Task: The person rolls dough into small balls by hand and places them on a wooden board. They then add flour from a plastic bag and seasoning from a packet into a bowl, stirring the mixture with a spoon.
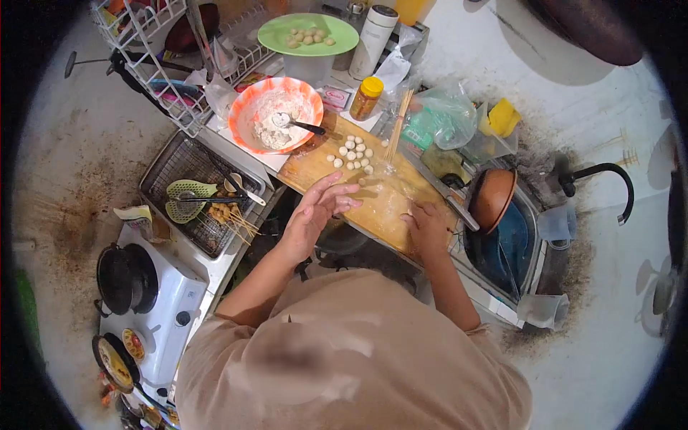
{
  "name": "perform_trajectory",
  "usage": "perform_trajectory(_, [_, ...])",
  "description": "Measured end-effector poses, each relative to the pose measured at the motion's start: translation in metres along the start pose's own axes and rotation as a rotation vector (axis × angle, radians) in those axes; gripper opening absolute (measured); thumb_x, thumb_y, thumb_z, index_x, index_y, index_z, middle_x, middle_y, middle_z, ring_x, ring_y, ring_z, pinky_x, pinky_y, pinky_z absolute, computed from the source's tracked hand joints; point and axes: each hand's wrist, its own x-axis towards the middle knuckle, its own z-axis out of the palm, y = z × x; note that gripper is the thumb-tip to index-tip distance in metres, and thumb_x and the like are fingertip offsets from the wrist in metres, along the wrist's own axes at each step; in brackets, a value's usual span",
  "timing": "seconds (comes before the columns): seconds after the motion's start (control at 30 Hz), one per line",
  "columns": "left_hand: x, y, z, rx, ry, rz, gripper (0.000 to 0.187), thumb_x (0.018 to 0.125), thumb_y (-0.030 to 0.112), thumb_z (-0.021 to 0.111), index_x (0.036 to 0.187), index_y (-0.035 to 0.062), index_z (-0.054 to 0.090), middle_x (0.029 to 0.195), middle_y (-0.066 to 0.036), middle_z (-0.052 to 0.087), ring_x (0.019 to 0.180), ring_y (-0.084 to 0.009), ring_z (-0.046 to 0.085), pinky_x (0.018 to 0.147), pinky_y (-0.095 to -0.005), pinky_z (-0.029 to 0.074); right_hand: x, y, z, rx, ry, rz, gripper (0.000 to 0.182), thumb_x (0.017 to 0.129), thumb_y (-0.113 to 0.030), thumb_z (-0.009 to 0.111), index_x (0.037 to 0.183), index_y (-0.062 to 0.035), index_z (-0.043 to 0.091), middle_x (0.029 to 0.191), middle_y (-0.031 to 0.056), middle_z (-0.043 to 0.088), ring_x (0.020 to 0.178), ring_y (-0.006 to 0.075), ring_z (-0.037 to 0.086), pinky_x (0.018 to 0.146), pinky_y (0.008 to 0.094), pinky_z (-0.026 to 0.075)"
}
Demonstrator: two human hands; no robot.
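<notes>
My left hand (pixel 320 206) is raised over the near left edge of the wooden board (pixel 380 204), fingers apart, with nothing visible in it. My right hand (pixel 428 228) rests low on the right part of the board, its fingers stretched forward and slightly bent. Beyond my left hand lies a cluster of several small pale dough balls (pixel 350 153). White floury smears mark the board between the hands. A large knife (pixel 448 192) lies along the board's right side, close to my right hand. Thin wooden skewers (pixel 398 125) lie at the far edge.
An orange-rimmed bowl (pixel 247 136) holds pale dough and a spoon. Behind it, a green plate (pixel 272 34) carries more balls. A yellow-lidded jar (pixel 365 99) stands nearby. The sink (pixel 527 236) with a brown bowl (pixel 494 201) is right; a wire-racked tray (pixel 168 158) and stove (pixel 172 308) are left.
</notes>
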Motion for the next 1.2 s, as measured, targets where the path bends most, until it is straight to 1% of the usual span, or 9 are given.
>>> perform_trajectory(0.4, [0.001,-0.007,0.006,-0.024,-0.03,-0.018,0.069,0.085,0.058,0.033,0.135,0.0109,0.028,0.125,-0.013,0.045,0.11,-0.0287,0.048,0.094,-0.0398,0.032,-0.006,-0.007,0.006,0.043,0.032,0.204,0.017,0.078,-0.011,0.059,0.088,0.0016,0.063,0.084,0.0174,0.059,0.079,0.0325,0.056,0.071,0.0376,0.045])
perform_trajectory(0.57, [0.015,-0.022,0.003,0.004,0.059,-0.206,0.058,0.088,0.046,0.039,0.134,0.0111,0.029,0.125,-0.013,0.045,0.109,-0.0261,0.048,0.092,-0.0371,0.035,0.0,-0.019,-0.013,0.212,0.019,0.247,0.016,0.079,-0.007,0.057,0.093,-0.0009,0.062,0.088,0.0181,0.059,0.084,0.0332,0.056,0.071,0.0371,0.046])
perform_trajectory(0.67, [0.029,-0.028,0.022,-0.073,0.122,-0.365,0.053,0.089,0.041,0.042,0.131,0.0113,0.031,0.125,-0.013,0.046,0.109,-0.0257,0.048,0.091,-0.0375,0.037,0.013,-0.043,-0.024,0.443,0.141,-0.03,0.025,0.077,-0.007,0.059,0.102,-0.0043,0.061,0.088,0.0162,0.061,0.084,0.0318,0.057,0.07,0.0363,0.046])
perform_trajectory(0.77, [0.041,-0.038,0.034,-0.526,0.07,-0.44,0.049,0.091,0.04,0.039,0.131,0.0125,0.033,0.126,-0.012,0.045,0.11,-0.0243,0.048,0.09,-0.039,0.04,0.022,-0.087,-0.04,0.506,0.022,0.034,0.035,0.076,-0.009,0.062,0.111,-0.0088,0.058,0.085,0.0125,0.062,0.084,0.0286,0.056,0.073,0.035,0.045])
perform_trajectory(0.8, [0.044,-0.041,0.037,-0.726,0.038,-0.455,0.048,0.092,0.041,0.038,0.131,0.0131,0.033,0.127,-0.011,0.045,0.111,-0.0236,0.048,0.09,-0.0394,0.041,0.022,-0.091,-0.037,0.427,0.052,-0.044,0.038,0.075,-0.009,0.063,0.113,-0.009,0.057,0.086,0.0111,0.062,0.084,0.0271,0.056,0.073,0.0348,0.045])
perform_trajectory(0.87, [0.048,-0.045,0.045,-0.726,0.135,-0.496,0.053,0.09,0.048,0.036,0.13,0.0123,0.032,0.128,-0.013,0.044,0.112,-0.0275,0.047,0.093,-0.0422,0.04,0.022,-0.095,-0.031,0.267,0.106,-0.198,0.044,0.073,-0.008,0.064,0.116,-0.0093,0.055,0.087,0.0083,0.064,0.083,0.024,0.056,0.075,0.0345,0.043])
perform_trajectory(1.0, [0.048,-0.054,0.045,-0.723,0.212,-0.476,0.06,0.088,0.054,0.03,0.129,0.0105,0.03,0.127,-0.014,0.044,0.112,-0.0296,0.047,0.094,-0.041,0.04,0.014,-0.1,-0.041,0.178,0.007,-0.125,0.05,0.076,-0.016,0.06,0.124,-0.0125,0.049,0.095,0.0092,0.061,0.099,0.0261,0.049,0.086,0.041,0.036])
perform_trajectory(1.13, [0.048,-0.06,0.039,-0.675,0.369,-0.486,0.067,0.085,0.057,0.024,0.133,0.0102,0.025,0.128,-0.014,0.042,0.113,-0.0304,0.046,0.094,-0.0415,0.04,0.021,-0.085,-0.055,0.233,0.144,-0.174,0.052,0.077,-0.018,0.058,0.126,-0.0085,0.045,0.103,0.0137,0.059,0.108,0.0312,0.045,0.089,0.0426,0.034])
perform_trajectory(1.2, [0.048,-0.068,0.038,-0.687,0.316,-0.465,0.072,0.083,0.06,0.022,0.135,0.0108,0.02,0.133,-0.013,0.037,0.117,-0.0316,0.042,0.097,-0.0429,0.037,0.026,-0.081,-0.062,0.27,0.088,-0.158,0.056,0.077,-0.019,0.056,0.13,-0.0072,0.04,0.113,0.0172,0.055,0.117,0.0345,0.041,0.094,0.0445,0.031])
